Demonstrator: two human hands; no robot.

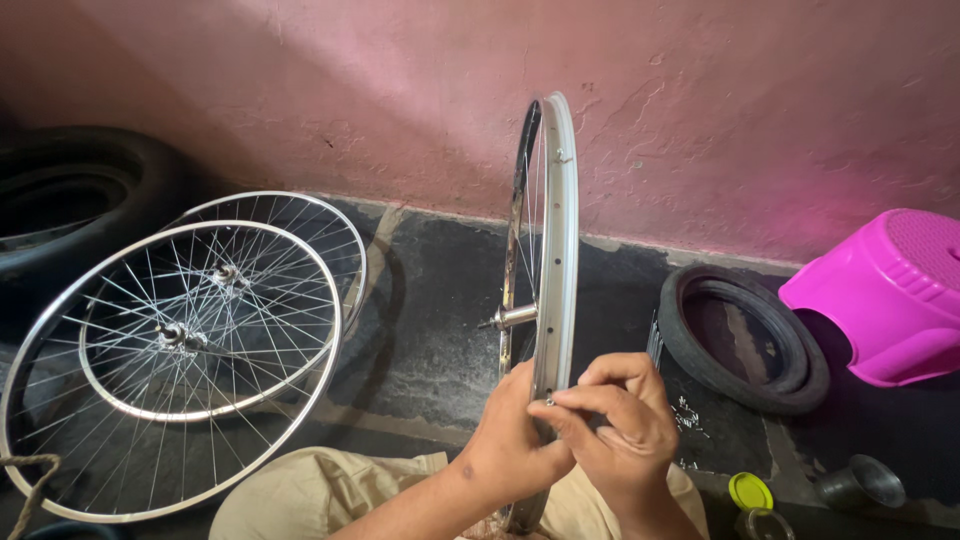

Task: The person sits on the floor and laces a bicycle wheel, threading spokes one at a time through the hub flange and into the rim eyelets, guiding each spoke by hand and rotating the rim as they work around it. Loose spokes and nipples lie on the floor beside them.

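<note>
A silver bicycle wheel rim (556, 240) stands upright, edge-on to me, with its hub axle (512, 317) sticking out to the left. My left hand (510, 440) grips the rim low down from the left side. My right hand (620, 430) pinches a small metal spoke nipple (550, 401) against the rim's outer face with thumb and fingertips. Both hands sit just above my lap, which is covered in beige cloth (320, 490).
Two spoked wheels (180, 350) lie stacked on the dark floor at left, beside a black tyre (70, 210). At right lie a coiled black tyre (745, 340), a pink plastic stool (890, 290), a yellow-lidded jar (750, 492), a metal funnel (865, 482) and loose spokes (690, 415).
</note>
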